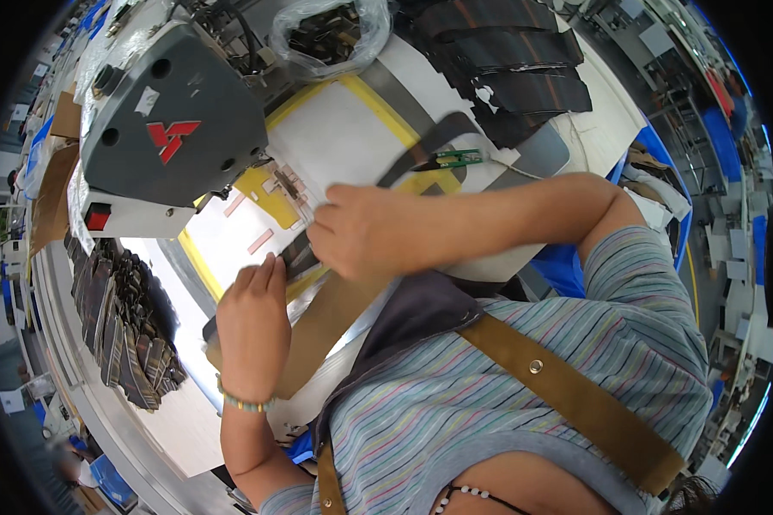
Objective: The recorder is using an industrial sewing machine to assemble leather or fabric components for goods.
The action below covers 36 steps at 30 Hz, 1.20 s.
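At the sewing machine (176, 120), my left hand (253, 313) rests its fingertips on the edge of a dark fabric strip (296, 255) at the white-and-yellow work plate (228, 227); its fingers are bent and close together. My right hand (361, 232) is curled over the strip's upper end, blurred, with what it grips hidden. Pink guide pieces and a small metal fitting (288, 189) sit on the plate. Below it a wide olive-brown strip (326, 330) slants toward me. Green thread snips (455, 159) lie to the right, on a dark curved piece.
A plastic bag of dark pieces (322, 39) is at the back, stacked dark striped strips (524, 64) at back right, a pile of similar strips (120, 322) at left. A blue bin (558, 270) with fabric stands at right. A person (73, 463) is at far lower left.
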{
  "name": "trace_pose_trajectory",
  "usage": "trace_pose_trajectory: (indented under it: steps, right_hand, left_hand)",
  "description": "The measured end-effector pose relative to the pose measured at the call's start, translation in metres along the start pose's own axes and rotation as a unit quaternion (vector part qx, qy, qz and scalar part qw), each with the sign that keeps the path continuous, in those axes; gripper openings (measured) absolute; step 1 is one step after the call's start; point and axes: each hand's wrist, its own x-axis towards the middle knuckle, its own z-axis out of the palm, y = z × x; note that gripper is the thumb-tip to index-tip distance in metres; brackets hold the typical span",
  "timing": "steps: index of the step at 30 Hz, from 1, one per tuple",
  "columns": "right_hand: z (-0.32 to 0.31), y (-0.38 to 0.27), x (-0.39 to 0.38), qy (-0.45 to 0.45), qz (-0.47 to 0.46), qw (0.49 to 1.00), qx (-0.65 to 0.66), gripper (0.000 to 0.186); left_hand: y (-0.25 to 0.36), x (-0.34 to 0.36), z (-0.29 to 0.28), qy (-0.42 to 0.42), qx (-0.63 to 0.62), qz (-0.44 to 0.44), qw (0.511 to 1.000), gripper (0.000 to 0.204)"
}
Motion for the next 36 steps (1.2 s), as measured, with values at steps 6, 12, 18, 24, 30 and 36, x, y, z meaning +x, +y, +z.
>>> trace_pose_trajectory:
  steps: [6, 12, 18, 24, 30, 36]
  right_hand:
    - [-0.031, -0.035, -0.022, -0.097, 0.077, 0.988, 0.093, 0.014]
    - [-0.053, 0.04, -0.08, -0.271, 0.25, 0.929, -0.03, 0.041]
    - [-0.01, 0.072, -0.094, -0.213, 0.293, 0.932, 0.023, 0.038]
    - [0.007, 0.068, -0.027, -0.082, 0.243, 0.869, 0.424, 0.033]
    - [0.03, 0.07, -0.002, -0.191, 0.151, 0.786, 0.568, 0.041]
    - [0.037, 0.064, -0.014, -0.167, 0.108, 0.913, 0.355, 0.028]
  left_hand:
    - [0.041, 0.016, 0.0, 0.041, -0.119, 0.06, 0.99, 0.056]
    - [0.032, 0.017, 0.014, 0.164, -0.019, 0.073, 0.984, 0.047]
    - [0.029, 0.018, 0.017, 0.263, 0.006, 0.12, 0.957, 0.045]
    - [0.03, 0.019, 0.017, 0.266, -0.021, 0.133, 0.955, 0.039]
    - [0.021, 0.012, 0.012, 0.308, -0.052, 0.124, 0.942, 0.029]
    - [0.018, 0.014, 0.022, 0.303, -0.087, 0.092, 0.944, 0.031]
